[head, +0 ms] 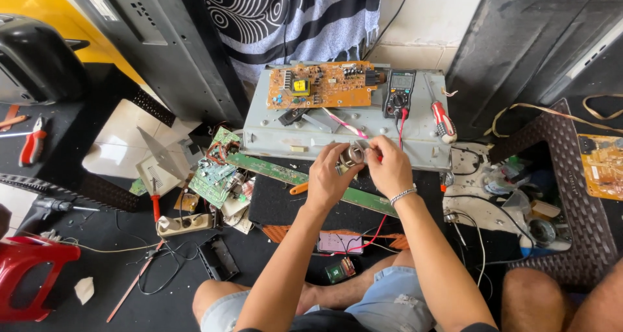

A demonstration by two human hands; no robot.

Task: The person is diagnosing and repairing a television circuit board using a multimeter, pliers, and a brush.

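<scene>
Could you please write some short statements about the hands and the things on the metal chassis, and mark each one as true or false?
1. Both hands, the left hand and the right hand, hold a small roll of solder wire. True.
2. The orange circuit board lies on the floor. False: it lies on the grey metal chassis.
3. A multimeter lies beside the orange circuit board. True.
4. The red-handled screwdriver is in the right hand. False: it lies on the chassis.
</scene>
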